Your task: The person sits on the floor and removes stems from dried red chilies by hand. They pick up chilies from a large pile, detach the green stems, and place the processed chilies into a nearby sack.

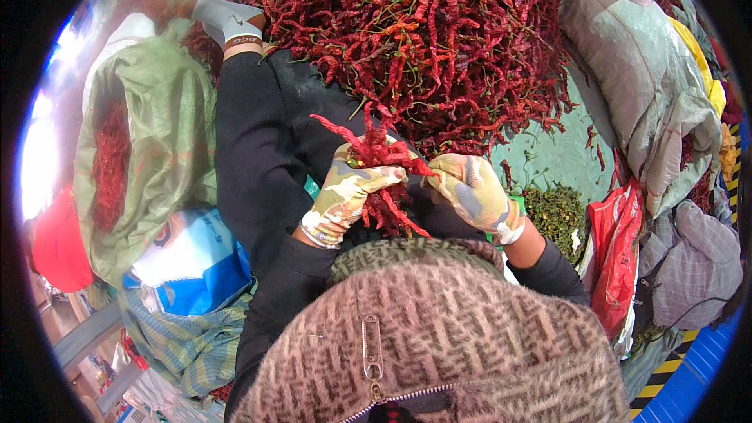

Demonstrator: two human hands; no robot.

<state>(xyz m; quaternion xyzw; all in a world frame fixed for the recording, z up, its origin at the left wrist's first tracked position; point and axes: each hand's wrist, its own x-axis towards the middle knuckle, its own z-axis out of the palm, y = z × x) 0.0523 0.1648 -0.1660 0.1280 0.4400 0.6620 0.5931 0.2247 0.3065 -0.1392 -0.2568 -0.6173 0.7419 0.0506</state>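
Observation:
My left hand (352,188), in a camouflage-patterned knit glove, grips a bunch of dried red chili peppers (385,155) above my lap. The peppers stick out above and below the fist. My right hand (470,191), gloved alike, is at the bunch's right side, its thumb and fingers pinched at the tip of one red chili. Just beyond both hands lies a large heap of dried red chilies (435,41), many with green stems. To the right of my right hand is a pile of green chili stems (555,214).
An open green woven sack (170,111) with red chilies stands at left, above a blue and white bag (194,270). At right are a whitish woven sack (634,64), a red plastic bag (614,252) and a grey checked cloth (696,270). My outstretched leg (252,123) borders the heap.

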